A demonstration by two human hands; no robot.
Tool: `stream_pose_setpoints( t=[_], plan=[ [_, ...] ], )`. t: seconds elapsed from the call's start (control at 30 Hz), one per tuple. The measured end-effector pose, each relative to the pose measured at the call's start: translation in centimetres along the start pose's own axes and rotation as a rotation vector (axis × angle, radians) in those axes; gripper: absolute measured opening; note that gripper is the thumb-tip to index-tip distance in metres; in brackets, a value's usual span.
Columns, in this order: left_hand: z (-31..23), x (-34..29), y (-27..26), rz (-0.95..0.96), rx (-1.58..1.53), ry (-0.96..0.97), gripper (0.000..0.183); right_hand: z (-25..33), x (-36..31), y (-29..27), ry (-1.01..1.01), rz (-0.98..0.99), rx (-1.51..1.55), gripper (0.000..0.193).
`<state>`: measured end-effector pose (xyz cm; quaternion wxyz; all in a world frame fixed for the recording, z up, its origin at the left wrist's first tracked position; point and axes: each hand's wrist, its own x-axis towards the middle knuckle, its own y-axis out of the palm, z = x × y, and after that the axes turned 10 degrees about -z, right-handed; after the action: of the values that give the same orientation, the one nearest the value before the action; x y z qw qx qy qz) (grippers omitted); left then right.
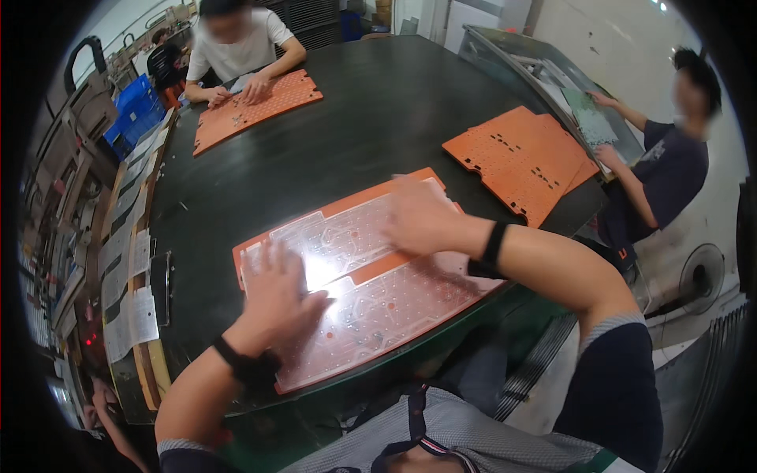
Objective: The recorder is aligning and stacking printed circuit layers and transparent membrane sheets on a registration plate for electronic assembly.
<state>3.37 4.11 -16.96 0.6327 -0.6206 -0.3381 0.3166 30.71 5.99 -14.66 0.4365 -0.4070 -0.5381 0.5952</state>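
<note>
An orange board point(372, 273) lies in front of me near the edge of the dark table. Over it are two clear, glossy plastic sheets point(378, 315) printed with pale track-like lines and small dots, with a strip of orange showing between them. My left hand point(276, 280) rests at the sheets' left end, fingers spread and holding nothing. Above the far right part of the board is my right hand point(418, 217), smeared by motion, so its fingers are hard to make out. Bright glare covers the middle of the sheets.
Across the dark table point(347, 118), a co-worker handles another perforated orange board point(256, 110). More orange boards point(524, 162) lie stacked at the right, near a second person holding a green sheet point(582, 114). Papers point(130, 323) line the left edge. A fan point(700, 277) stands lower right.
</note>
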Motion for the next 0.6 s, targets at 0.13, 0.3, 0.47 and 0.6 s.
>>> stream_pose_setpoints(
  t=[0.13, 0.3, 0.47, 0.6],
  plan=[
    [-4.4, 2.0, 2.4, -0.023, -0.207, 0.118, 0.085, 2.0, 1.5, 6.2, -0.385, -0.399, 0.269, 0.068],
    [-5.3, 1.9, 3.6, -0.013, -0.159, 0.088, 0.098, -4.7, -1.3, 5.1, -0.008, -0.209, 0.085, 0.071],
    [-10.5, 10.1, 5.0, -0.096, -0.312, 0.141, 0.097, -5.6, -2.3, 5.6, 0.105, -0.297, 0.020, 0.071],
    [-10.7, 13.0, 4.0, -0.160, -0.219, 0.224, 0.095, -5.9, -2.3, 5.0, 0.096, -0.258, 0.024, 0.074]
  ],
)
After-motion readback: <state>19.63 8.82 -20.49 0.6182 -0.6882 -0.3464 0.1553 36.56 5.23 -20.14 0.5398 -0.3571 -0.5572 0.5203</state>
